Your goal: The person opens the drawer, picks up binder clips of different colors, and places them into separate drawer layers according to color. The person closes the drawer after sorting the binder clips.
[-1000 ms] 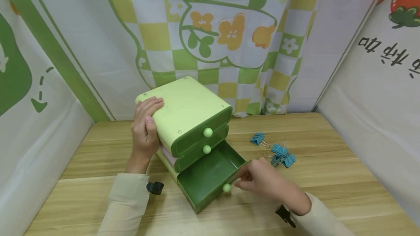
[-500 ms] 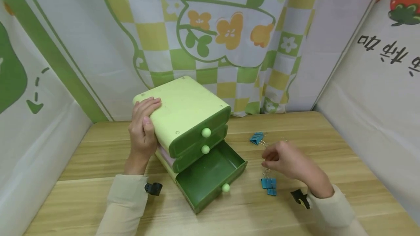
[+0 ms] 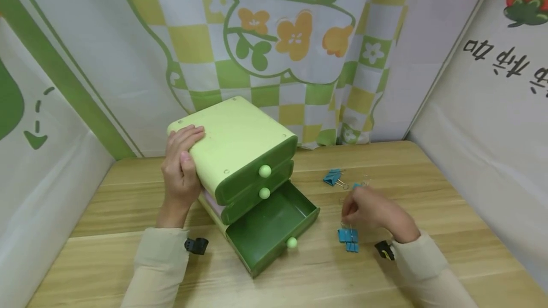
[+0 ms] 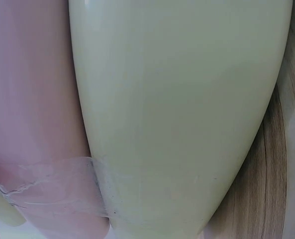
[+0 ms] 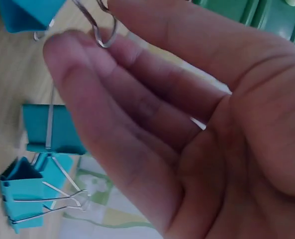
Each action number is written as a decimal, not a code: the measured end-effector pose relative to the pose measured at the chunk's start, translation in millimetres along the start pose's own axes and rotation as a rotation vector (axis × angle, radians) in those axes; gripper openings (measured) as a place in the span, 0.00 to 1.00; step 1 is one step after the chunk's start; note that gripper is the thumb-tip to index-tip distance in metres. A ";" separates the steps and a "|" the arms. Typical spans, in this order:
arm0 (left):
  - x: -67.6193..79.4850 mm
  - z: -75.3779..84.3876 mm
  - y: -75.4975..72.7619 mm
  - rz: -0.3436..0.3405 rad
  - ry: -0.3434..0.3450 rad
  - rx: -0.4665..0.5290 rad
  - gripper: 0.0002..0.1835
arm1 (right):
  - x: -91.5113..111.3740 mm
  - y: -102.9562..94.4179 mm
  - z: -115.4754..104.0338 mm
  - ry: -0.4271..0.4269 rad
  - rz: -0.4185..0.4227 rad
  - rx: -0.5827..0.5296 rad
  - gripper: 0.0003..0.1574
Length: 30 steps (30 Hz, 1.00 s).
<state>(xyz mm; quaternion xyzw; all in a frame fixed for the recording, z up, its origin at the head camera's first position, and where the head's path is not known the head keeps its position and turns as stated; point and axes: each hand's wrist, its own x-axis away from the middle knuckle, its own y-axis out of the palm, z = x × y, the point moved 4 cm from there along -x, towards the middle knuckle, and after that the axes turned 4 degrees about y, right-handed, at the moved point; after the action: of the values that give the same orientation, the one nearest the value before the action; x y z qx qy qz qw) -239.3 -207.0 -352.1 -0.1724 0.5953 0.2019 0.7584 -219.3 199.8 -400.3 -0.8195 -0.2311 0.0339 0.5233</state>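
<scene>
A three-tier drawer cabinet [image 3: 233, 137] with a pale green top and dark green drawer fronts stands angled on the table. Its bottom drawer [image 3: 267, 232] is pulled out, showing a bare floor. My left hand [image 3: 181, 168] grips the cabinet's upper left edge, fingers over the top and thumb at the side. To the right of the drawer, my right hand [image 3: 372, 208] is low over blue binder clips [image 3: 348, 235], pinching a wire handle [image 5: 105, 40] between thumb and fingertips. The held clip's body lies outside the right wrist view's clear part.
Another blue binder clip [image 3: 332, 177] lies farther back, and one more [image 3: 357, 186] is partly hidden behind the right hand. Clear tape [image 4: 48, 184] crosses the cabinet's pink tier [image 4: 33, 89] in the left wrist view. A checkered curtain [image 3: 291, 94] hangs behind the wooden table [image 3: 141, 194].
My right hand has gone from the open drawer's front edge to the binder clips on the right and lowered onto a wire handle. The left hand keeps its place on the cabinet.
</scene>
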 end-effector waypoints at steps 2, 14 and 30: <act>-0.1 -0.1 -0.2 -0.002 -0.001 0.001 0.26 | -2.1 1.8 1.5 -0.027 -0.034 0.007 0.07; -0.9 0.9 1.0 0.003 0.003 0.004 0.27 | -10.3 11.9 22.8 -0.065 -0.302 -0.348 0.04; -0.8 1.1 0.3 0.000 -0.007 -0.002 0.27 | -17.7 15.3 45.3 -0.061 -0.398 -0.520 0.09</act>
<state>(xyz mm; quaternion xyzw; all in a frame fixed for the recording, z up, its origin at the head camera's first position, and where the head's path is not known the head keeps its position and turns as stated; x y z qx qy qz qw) -238.7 -206.3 -351.0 -0.1726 0.5925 0.2030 0.7603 -243.3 225.3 -437.3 -0.8629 -0.4033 -0.1047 0.2858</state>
